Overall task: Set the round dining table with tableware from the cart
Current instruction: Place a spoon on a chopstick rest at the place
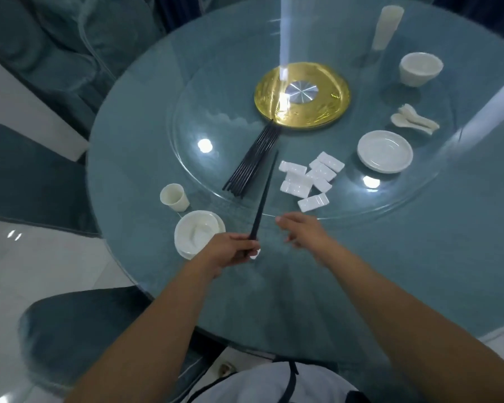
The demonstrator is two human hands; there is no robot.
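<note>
Chopsticks [264, 196]: a black pair was held in the left hand [230, 253], fingers curled round the butt end, tips pointing up and away over the near rim of the glass turntable [186, 158]. A small white piece showed at the bottom of that fist; couldn't tell what it was. Right hand [301, 231] was just beside, over the tabletop [419, 257], fingers loosely bent and blurred, holding nothing that I could see.

Place setting at the near-left edge of the tabletop: stacked bowl and plate [198, 232], small cup [173, 197] just beyond it. No chopstick rest beside it yet.

Supplies on the turntable: bundle of spare chopsticks [250, 161] fanned out from the gold hub [301, 96], pile of white rests [306, 178] near the front rim, one of them close to the right hand. Further right: saucers [384, 151], spoons [413, 122], a bowl [419, 68], a tall cup stack [386, 24].

My read: step was laying this pair to the right of the bowl stack. To do it well:
- put a rest down first, right of the bowl, clear of the turntable rim
- even up the two tips before lowering
- tips on the rest, butts toward the table edge, both sticks parallel
- lower flat, don't drop; glass top, round sticks would likely roll

Risk: long tips swinging into the cup.
</note>
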